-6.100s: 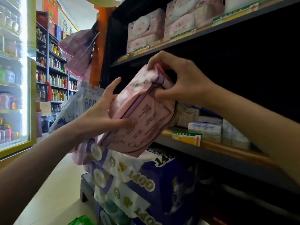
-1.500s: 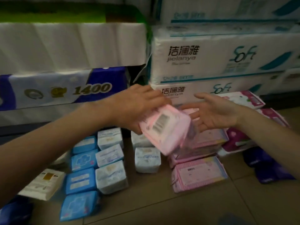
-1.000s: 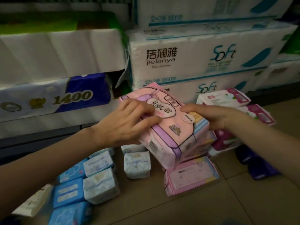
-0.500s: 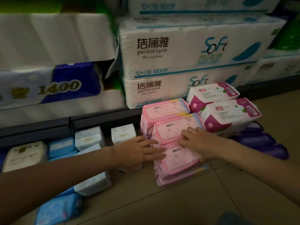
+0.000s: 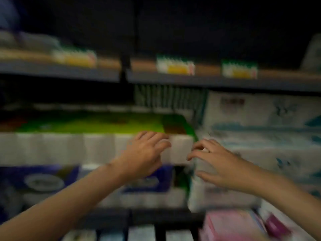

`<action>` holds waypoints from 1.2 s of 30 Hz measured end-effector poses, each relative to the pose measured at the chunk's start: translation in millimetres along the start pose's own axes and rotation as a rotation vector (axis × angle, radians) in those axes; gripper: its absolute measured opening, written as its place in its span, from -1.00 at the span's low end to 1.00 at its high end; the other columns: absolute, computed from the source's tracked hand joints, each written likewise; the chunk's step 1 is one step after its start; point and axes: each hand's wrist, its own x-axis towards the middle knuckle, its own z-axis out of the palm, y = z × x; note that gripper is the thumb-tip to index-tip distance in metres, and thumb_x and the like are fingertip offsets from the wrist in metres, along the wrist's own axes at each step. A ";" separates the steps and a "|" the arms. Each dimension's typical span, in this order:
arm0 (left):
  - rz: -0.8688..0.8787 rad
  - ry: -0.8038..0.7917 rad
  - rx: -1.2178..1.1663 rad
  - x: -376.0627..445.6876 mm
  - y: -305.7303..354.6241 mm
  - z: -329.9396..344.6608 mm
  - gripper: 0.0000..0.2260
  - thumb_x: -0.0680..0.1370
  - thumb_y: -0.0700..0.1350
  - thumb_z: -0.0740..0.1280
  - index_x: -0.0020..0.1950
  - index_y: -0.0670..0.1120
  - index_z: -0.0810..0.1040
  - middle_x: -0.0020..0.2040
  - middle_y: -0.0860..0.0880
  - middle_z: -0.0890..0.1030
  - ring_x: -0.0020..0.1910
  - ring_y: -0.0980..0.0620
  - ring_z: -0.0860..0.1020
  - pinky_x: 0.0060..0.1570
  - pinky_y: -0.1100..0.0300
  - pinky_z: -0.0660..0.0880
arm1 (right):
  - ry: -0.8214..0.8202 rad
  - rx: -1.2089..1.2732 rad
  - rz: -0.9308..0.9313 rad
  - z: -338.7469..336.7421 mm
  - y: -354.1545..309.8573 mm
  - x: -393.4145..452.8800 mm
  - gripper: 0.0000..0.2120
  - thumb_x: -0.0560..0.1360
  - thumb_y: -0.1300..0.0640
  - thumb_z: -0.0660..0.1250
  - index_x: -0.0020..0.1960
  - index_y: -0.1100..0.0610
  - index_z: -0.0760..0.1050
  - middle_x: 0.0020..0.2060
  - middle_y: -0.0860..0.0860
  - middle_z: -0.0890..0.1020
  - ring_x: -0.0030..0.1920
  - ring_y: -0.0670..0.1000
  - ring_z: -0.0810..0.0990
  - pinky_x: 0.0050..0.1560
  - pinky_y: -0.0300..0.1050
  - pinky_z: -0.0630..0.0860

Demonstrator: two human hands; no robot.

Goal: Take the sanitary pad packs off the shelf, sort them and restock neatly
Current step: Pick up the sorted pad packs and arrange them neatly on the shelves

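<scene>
Below the long shelf (image 5: 208,80) with its yellow price tags (image 5: 175,67), both hands are held up in front of the big paper-roll packs. Everything is blurred, so small things cannot be made out.

Nothing is held by the left hand (image 5: 144,153). Its fingers are spread and a little bent, in front of the white pack with the green top (image 5: 90,126). Whether that pack is touched cannot be told. Nothing is held by the right hand (image 5: 215,164) either. Its fingers are loose and bent, and it is seen in front of the white and blue packs (image 5: 260,136), which are stacked under the shelf to the right. A blue and white pack (image 5: 43,181) is seen lower down, under the green-topped one.

Far below the shelf, at the bottom edge, the pink pad packs (image 5: 231,225) are seen low and to the right. Some pale pad packs (image 5: 139,234) are seen beside them to the left, laid side by side. These look like they have been taken down and put into groups by colour already.

Above the tags, the shelf board looks dark and mostly bare, though something pale is seen at each far end. So it is judged that the taking down is well along, and the sorting has been started. The putting back has not been done yet. More packs may need to be fetched first, but that cannot be told for sure.
</scene>
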 end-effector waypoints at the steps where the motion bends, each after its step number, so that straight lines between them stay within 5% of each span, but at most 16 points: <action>1: -0.049 0.058 0.034 -4.2 -33.1 -29.1 -0.66 0.34 -0.06 0.19 0.05 -0.07 0.57 0.07 -0.07 0.59 -0.01 -0.07 0.52 -0.03 0.10 0.32 | 0.082 -0.030 -0.047 -20.6 -14.3 29.2 -0.68 0.51 -0.08 0.25 0.25 -0.10 0.40 0.20 -0.08 0.32 0.22 -0.12 0.24 0.30 -0.17 0.27; 6: -0.360 0.163 0.211 -53.3 -168.7 -183.0 -0.68 0.39 -0.01 0.14 0.04 -0.07 0.54 0.02 -0.09 0.54 -0.01 -0.13 0.52 -0.07 0.03 0.39 | 0.416 -0.076 -0.307 -116.5 -122.2 170.7 -0.79 0.53 -0.02 0.24 0.14 -0.02 0.47 0.12 -0.05 0.40 0.15 -0.08 0.30 0.18 -0.13 0.35; 10: -0.578 0.080 0.280 -94.1 -229.1 -241.3 -0.50 0.37 0.14 0.01 0.10 -0.07 0.53 0.04 -0.06 0.50 0.06 -0.13 0.49 -0.01 0.02 0.34 | 0.355 -0.133 -0.348 -138.4 -190.2 252.2 -0.72 0.56 0.00 0.22 0.26 -0.04 0.39 0.20 -0.07 0.31 0.22 -0.07 0.22 0.26 -0.08 0.29; 14: -0.762 -0.009 0.298 -124.0 -278.4 -258.4 -0.69 0.53 0.03 0.16 0.21 -0.04 0.47 0.16 -0.02 0.48 0.19 -0.05 0.44 0.09 0.06 0.28 | 0.339 -0.148 -0.339 -141.7 -222.1 309.3 -0.71 0.56 -0.01 0.22 0.27 -0.04 0.38 0.22 -0.04 0.31 0.27 -0.02 0.21 0.27 -0.03 0.27; 20: -1.026 0.033 0.189 -151.5 -326.8 -276.3 -0.74 0.58 -0.11 0.19 0.26 -0.05 0.47 0.23 -0.05 0.52 0.20 -0.08 0.48 0.18 0.01 0.40 | 0.168 0.189 -0.237 -151.1 -260.3 413.4 -0.68 0.58 -0.01 0.21 0.32 -0.07 0.34 0.09 -0.02 0.33 0.25 0.07 0.37 0.11 -0.12 0.33; 24: -1.099 -0.010 0.234 -163.6 -342.9 -288.9 -0.70 0.60 -0.11 0.16 0.33 -0.04 0.43 0.27 -0.06 0.51 0.23 -0.08 0.48 0.19 0.03 0.42 | -0.004 0.268 -0.246 -141.2 -293.4 480.4 -0.55 0.60 0.18 0.15 0.48 0.03 0.20 0.39 0.08 0.33 0.36 0.10 0.34 0.21 -0.17 0.30; 29: -1.169 -0.103 0.129 -138.4 -386.0 -278.7 -0.66 0.63 -0.07 0.13 0.41 -0.03 0.37 0.33 -0.09 0.46 0.26 -0.09 0.44 0.06 0.18 0.36 | -0.011 0.179 -0.162 -152.1 -267.3 528.9 -0.61 0.58 0.08 0.22 0.37 0.15 0.31 0.28 0.03 0.42 0.25 0.10 0.44 0.12 -0.16 0.36; 36: -1.195 -0.653 -0.042 -79.3 -418.6 -240.3 -0.56 0.62 0.13 0.08 0.43 -0.05 0.33 0.39 -0.09 0.39 0.32 -0.09 0.39 0.28 0.09 0.32 | -0.173 0.090 0.105 -145.3 -163.2 560.9 -0.28 0.51 -0.04 0.33 0.51 0.18 0.07 0.47 0.09 0.23 0.42 0.07 0.28 0.35 -0.20 0.26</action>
